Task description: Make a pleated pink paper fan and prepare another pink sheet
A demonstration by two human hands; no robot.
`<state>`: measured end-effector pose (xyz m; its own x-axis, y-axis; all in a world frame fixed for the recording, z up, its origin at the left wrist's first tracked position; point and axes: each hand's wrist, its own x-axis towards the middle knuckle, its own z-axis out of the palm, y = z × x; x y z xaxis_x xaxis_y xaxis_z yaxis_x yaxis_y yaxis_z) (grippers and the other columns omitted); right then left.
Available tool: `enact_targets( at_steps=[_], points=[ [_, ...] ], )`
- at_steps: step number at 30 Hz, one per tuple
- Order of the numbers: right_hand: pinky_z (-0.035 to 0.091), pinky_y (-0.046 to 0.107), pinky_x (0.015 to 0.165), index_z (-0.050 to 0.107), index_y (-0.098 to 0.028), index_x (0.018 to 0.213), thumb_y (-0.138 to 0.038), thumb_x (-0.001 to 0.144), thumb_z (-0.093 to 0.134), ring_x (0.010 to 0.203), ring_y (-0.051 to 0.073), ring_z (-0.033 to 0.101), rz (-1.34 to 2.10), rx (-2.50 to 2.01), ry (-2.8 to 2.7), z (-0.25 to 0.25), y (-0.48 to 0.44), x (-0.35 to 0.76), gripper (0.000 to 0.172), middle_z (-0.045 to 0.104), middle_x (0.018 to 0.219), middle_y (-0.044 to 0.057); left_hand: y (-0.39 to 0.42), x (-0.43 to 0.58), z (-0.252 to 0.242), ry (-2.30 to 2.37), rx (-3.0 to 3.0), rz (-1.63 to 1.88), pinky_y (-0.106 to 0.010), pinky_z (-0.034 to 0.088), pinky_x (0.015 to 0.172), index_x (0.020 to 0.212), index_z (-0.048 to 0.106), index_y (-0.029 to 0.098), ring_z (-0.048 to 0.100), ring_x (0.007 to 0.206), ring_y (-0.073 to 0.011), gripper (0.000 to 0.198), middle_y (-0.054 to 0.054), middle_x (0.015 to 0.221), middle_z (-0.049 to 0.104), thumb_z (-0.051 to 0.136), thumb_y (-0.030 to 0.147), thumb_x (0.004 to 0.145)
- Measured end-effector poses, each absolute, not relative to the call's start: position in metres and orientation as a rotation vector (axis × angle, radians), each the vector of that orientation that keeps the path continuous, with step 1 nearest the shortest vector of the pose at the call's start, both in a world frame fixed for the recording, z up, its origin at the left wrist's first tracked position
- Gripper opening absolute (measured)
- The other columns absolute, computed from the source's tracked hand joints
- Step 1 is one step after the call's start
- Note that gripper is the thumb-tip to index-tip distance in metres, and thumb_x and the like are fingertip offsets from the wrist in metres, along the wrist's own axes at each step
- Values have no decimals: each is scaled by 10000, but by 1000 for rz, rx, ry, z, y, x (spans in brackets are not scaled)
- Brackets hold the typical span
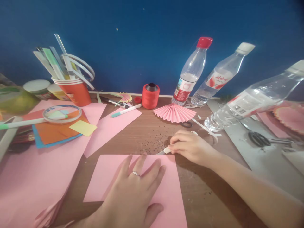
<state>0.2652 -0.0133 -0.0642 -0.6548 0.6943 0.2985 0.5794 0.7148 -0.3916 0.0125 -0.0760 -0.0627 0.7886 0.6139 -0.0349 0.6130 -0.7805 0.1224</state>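
Head view: at the lower centre of the frame, the left hand [136, 190] is lying with fingers spread over a pink sheet [171, 196], grasping nothing; right of centre, the right hand [190, 147] is gripping a white-handled knife [167, 150], whose thin blade is appearing to meet the sheet's upper edge. Good control is probably depending on even pressure from the left hand, with its fingertips clear of the blade, and on a low, steady blade angle from the right. The sheet is resting on the table [201, 196], directly beneath the left hand and just below and left of the right hand; a pleated pink fan [174, 113] is lying above the right hand.
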Motion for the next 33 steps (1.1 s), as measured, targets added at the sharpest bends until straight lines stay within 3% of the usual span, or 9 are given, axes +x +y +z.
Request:
enact_targets(
  at_steps=[7,26,33],
  points=[
    [432,275,668,695,-207,817,-213,858,572,770,142,545,456,-951,-2519,-65,-9,276,130,637,821,34,-74,15,-60,879,2857,5,-518,261,1022,1403,308,317,376,1248,-350,684,-8,1416,414,554,469,783],
    [408,285,666,687,-195,779,-188,859,566,772,150,537,431,-977,-2525,-64,-12,270,146,644,820,34,-72,18,-57,835,2798,-92,-595,267,995,1403,315,292,364,1241,-421,687,-14,1376,465,566,438,781],
    [408,288,660,693,-183,785,-188,862,560,756,153,524,406,-932,-2526,-62,-11,266,154,641,808,45,-73,19,-56,849,2805,-101,-588,258,1006,1401,320,291,359,1244,-411,694,-13,1364,477,575,435,772]
  ],
)
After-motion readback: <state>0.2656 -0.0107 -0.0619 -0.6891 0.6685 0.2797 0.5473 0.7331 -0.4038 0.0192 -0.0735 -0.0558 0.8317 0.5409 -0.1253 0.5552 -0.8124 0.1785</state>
